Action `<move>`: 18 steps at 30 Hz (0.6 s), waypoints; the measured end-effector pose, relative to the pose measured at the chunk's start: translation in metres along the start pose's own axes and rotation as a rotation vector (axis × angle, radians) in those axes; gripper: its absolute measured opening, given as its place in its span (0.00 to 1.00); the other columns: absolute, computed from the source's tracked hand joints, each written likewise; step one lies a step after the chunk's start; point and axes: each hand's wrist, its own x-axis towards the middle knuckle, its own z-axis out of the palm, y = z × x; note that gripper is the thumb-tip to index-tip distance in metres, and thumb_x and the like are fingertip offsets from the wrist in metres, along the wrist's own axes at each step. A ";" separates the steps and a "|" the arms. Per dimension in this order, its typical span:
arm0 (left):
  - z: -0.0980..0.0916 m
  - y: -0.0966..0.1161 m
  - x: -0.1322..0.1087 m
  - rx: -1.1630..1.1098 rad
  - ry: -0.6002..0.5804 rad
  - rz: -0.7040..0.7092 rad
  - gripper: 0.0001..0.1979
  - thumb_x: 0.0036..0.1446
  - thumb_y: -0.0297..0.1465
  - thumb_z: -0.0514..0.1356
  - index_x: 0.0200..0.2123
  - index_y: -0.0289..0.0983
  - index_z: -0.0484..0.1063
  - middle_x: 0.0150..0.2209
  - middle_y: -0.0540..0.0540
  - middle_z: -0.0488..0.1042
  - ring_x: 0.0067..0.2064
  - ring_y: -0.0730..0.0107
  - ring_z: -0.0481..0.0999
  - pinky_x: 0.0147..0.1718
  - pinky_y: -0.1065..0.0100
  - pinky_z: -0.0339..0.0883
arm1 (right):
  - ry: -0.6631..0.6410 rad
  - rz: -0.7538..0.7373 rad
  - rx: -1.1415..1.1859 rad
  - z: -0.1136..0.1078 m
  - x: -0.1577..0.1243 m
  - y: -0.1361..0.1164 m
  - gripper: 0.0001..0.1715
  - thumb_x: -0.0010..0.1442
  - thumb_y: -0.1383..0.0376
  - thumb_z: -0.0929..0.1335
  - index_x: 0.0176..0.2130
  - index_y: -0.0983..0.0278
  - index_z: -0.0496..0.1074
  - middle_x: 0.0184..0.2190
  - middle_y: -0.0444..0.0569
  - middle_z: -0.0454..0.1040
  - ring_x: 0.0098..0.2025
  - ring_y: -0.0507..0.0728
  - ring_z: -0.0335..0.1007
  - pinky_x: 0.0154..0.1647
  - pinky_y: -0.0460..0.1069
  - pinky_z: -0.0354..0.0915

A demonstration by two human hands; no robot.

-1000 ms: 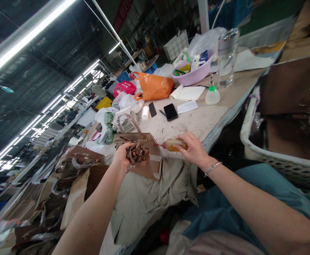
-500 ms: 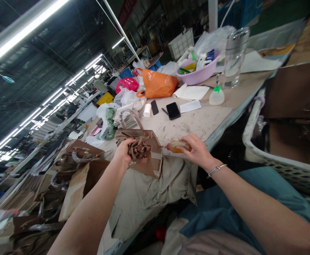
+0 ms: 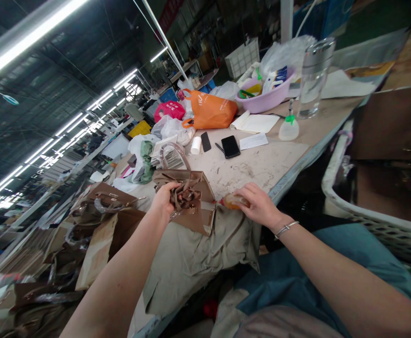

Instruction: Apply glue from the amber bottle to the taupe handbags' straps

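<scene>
Brown handbag (image 3: 204,217) near centre, bunched strips (image 3: 188,194) clenched in left hand (image 3: 164,202) at nine o'clock, fingers partly hidden.
Grips amber bottle (image 3: 232,202) in right hand (image 3: 258,203) at three o'clock, tip contact unclear; now lower than before.

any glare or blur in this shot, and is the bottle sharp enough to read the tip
Head view: the nearest ceiling light is blown out to white; head view: the right edge looks dark and smeared; head view: the bottle is soft, its tip indistinct.
</scene>
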 end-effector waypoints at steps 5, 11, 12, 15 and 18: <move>0.000 0.000 -0.001 -0.006 0.000 -0.006 0.06 0.49 0.20 0.56 0.22 0.31 0.68 0.19 0.45 0.74 0.15 0.76 0.67 0.10 0.79 0.59 | 0.123 -0.021 -0.002 -0.005 0.003 0.001 0.19 0.53 0.76 0.66 0.44 0.61 0.67 0.35 0.50 0.67 0.39 0.61 0.63 0.38 0.55 0.63; 0.001 0.000 -0.002 -0.007 -0.004 -0.014 0.04 0.46 0.20 0.57 0.23 0.32 0.69 0.19 0.45 0.74 0.15 0.75 0.68 0.09 0.78 0.59 | -0.026 -0.013 -0.021 -0.001 -0.001 0.000 0.15 0.54 0.76 0.66 0.41 0.62 0.67 0.33 0.50 0.66 0.38 0.61 0.62 0.38 0.55 0.64; 0.001 0.000 -0.002 -0.007 -0.002 -0.013 0.04 0.46 0.20 0.57 0.23 0.32 0.68 0.19 0.45 0.74 0.15 0.75 0.68 0.09 0.78 0.59 | -0.055 -0.015 -0.011 0.001 -0.001 0.000 0.15 0.54 0.76 0.66 0.41 0.62 0.67 0.33 0.50 0.66 0.38 0.61 0.62 0.38 0.55 0.64; 0.001 0.000 -0.002 -0.010 0.006 -0.009 0.04 0.47 0.20 0.57 0.23 0.31 0.68 0.18 0.45 0.73 0.15 0.76 0.67 0.10 0.78 0.59 | 0.002 -0.014 0.041 0.004 -0.001 -0.001 0.14 0.56 0.74 0.67 0.43 0.61 0.67 0.34 0.50 0.68 0.39 0.61 0.63 0.38 0.55 0.64; 0.001 0.000 -0.001 -0.011 0.018 -0.009 0.04 0.47 0.20 0.58 0.23 0.31 0.68 0.18 0.45 0.73 0.15 0.76 0.67 0.10 0.79 0.58 | 0.138 0.013 0.052 0.003 0.001 0.000 0.13 0.58 0.72 0.67 0.44 0.61 0.67 0.36 0.51 0.69 0.39 0.61 0.64 0.39 0.56 0.64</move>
